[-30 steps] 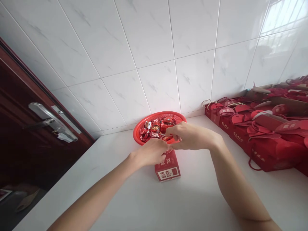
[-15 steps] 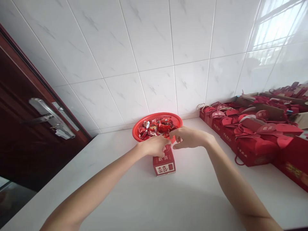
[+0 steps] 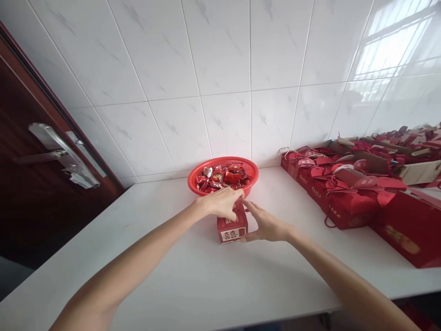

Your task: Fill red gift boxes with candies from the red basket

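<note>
A small red box [image 3: 232, 233] with a white label and gold characters stands on the white table. My left hand [image 3: 222, 202] lies over its top, the fingers bent at the top flaps, which they partly hide. What those fingers pinch, if anything, cannot be made out. My right hand [image 3: 263, 224] is at the box's right side, its thumb and fingers spread apart, the thumb by the front right corner. Just behind the box sits a red plastic basket [image 3: 254, 177] holding several wrapped candies [image 3: 220, 177].
Many red gift boxes [image 3: 351, 207] are grouped along the right side against the tiled wall [image 3: 223, 124]. A dark red door [image 3: 31, 184] with a metal handle is at the left. The white table's front edge [image 3: 292, 317] shows at the bottom.
My right hand has moved down from beside the basket to the box's right side, and its fingers have spread. My left hand stays at the box's top. The view has shifted slightly.
</note>
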Demonstrator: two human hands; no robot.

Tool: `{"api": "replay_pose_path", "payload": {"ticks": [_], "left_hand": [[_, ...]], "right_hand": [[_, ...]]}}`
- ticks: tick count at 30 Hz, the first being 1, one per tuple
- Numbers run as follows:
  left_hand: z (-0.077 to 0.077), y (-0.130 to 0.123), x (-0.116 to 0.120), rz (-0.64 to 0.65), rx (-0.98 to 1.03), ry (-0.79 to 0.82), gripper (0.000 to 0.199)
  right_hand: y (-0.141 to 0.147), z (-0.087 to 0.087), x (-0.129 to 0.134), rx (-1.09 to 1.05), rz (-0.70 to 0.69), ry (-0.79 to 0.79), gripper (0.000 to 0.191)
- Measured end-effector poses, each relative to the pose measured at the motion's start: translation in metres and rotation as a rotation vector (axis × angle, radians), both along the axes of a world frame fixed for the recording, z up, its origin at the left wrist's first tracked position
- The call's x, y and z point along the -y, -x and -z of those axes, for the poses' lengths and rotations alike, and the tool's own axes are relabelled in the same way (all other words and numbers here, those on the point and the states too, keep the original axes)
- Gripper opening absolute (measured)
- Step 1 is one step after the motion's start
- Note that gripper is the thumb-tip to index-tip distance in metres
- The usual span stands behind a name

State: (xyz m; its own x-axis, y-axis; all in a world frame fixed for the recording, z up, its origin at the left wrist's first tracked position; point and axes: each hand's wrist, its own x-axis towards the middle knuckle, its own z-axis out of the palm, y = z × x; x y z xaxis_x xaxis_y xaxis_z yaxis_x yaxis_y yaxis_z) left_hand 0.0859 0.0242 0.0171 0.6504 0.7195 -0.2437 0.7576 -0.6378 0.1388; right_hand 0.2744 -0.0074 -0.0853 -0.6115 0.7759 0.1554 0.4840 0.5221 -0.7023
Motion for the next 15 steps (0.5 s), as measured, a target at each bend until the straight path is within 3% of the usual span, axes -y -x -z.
{"api": "replay_pose_path", "payload": {"ticks": [4, 9, 15], "left_hand": [[0.0, -0.004, 0.008, 0.019, 0.05, -0.03, 0.046], [-0.001, -0.013, 0.012, 0.042, 0.168, 0.002, 0.054], [0.009, -0.012, 0.012, -0.006, 0.616, -0.096, 0.053]], "right_hand": [[0.006, 0.006, 0.001, -0.145, 0.008, -0.084, 0.111], [-0.005, 0.004, -0.001, -0.2, 0.002, -0.066, 0.079], [-0.041, -0.01, 0.008, -0.197, 0.148, -0.051, 0.078]]}}
